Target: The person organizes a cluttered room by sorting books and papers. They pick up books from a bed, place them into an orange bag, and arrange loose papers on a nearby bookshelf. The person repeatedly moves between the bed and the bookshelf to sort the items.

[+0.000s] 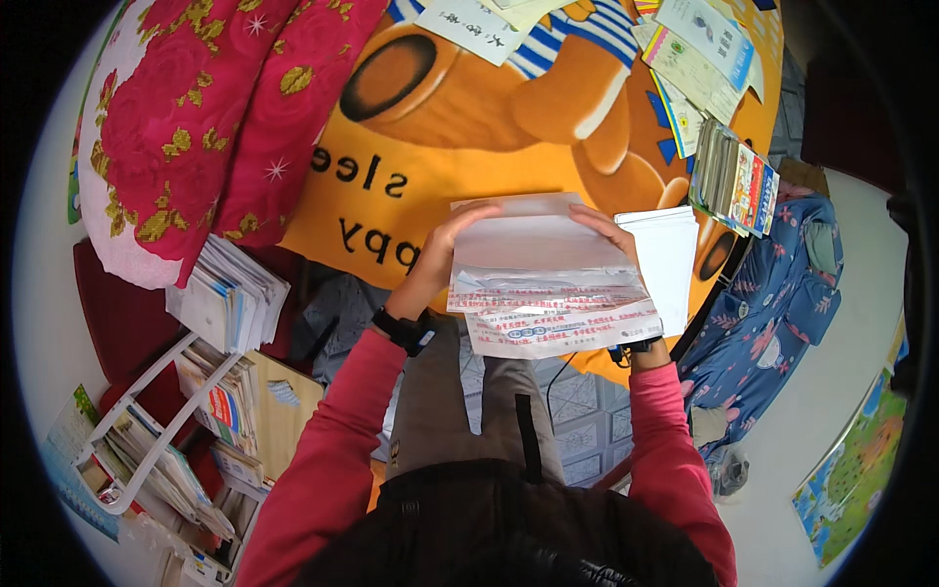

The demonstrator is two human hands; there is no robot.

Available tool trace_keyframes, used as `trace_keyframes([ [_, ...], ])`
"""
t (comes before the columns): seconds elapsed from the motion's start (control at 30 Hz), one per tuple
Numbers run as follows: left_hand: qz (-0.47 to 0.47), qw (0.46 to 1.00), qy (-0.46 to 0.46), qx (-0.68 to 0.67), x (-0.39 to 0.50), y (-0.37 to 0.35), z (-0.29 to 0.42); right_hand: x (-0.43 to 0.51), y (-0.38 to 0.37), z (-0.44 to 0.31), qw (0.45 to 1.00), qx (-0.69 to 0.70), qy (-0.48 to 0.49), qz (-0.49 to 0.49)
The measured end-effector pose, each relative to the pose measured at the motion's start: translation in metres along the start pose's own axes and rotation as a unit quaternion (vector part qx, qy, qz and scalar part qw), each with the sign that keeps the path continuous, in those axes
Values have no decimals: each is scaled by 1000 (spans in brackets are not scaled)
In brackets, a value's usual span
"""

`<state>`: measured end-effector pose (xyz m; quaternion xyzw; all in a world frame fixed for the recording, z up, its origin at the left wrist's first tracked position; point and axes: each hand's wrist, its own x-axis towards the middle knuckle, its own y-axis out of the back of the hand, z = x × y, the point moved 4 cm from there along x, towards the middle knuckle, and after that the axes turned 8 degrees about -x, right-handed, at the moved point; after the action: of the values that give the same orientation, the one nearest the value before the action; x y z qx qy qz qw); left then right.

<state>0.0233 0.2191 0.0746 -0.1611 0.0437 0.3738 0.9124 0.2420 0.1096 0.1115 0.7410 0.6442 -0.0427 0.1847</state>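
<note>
Between my hands is a stack of printed paper sheets (550, 249), marked with red and some blue handwriting along the near part. The far part of the stack is blank and bends upward. My left hand (458, 233) grips its left side, fingers over the far left corner. On the right side, my right hand (612, 236) holds the far right edge with its fingers on top. Both thumbs are hidden. A pile of white sheets (664, 257) lies just right of my right hand, partly covered by it and the held stack.
An orange blanket (499, 172) with a cartoon bear covers the surface ahead. Booklets (697, 66) and a book stack (733, 180) lie at its right. A red floral quilt (242, 95) is at the left, above stacked papers (227, 293) and a shelf rack (161, 425).
</note>
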Motion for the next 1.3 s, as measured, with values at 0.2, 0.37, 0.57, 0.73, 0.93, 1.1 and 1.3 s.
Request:
trace_keyframes([
  [0.2,-27,975,-151,160,-35,-14,12,-26,14,17,996,84,-39,3],
  [0.37,2,998,-31,61,-25,-25,-9,-32,7,8,998,-7,58,-8],
  [0.57,49,993,66,-81,-55,-21,-24,-48,18,23,998,-36,58,0],
  [0.73,71,960,258,77,-50,-9,-69,-48,8,81,982,-36,-188,2],
  [0.93,93,975,157,-126,-55,-18,-91,-63,4,117,917,289,-252,106],
  [1.1,60,984,156,-54,-79,-23,-86,-71,7,121,911,322,-209,149],
  [1.3,225,951,63,-201,-82,-4,-141,-69,5,177,925,233,-283,102],
])
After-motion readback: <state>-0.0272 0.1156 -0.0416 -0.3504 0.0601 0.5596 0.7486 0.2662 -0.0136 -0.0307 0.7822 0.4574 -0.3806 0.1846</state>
